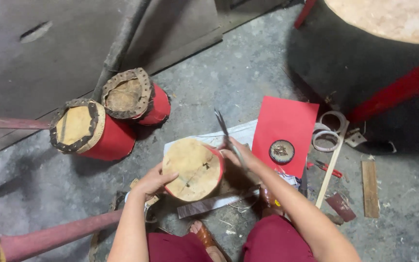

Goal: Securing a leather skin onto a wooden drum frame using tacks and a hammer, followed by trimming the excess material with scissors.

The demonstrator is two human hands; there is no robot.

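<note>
- Drum lies on the floor, skin face up, just in front of the person's knees.
- Left hand grips the drum's left rim, steadying it.
- Right hand holds scissors at the drum's right rim, blades pointing away (blade opening unclear).
- Step in hand: likely trimming the skin edge.
- Next move calls for turning the drum under the blades.
- Red sheet lies right of the drum; two finished drums stand at its upper left.

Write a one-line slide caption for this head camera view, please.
Left hand steadies a small red drum with tan skin head while right hand holds metal scissors at its rim.
</note>
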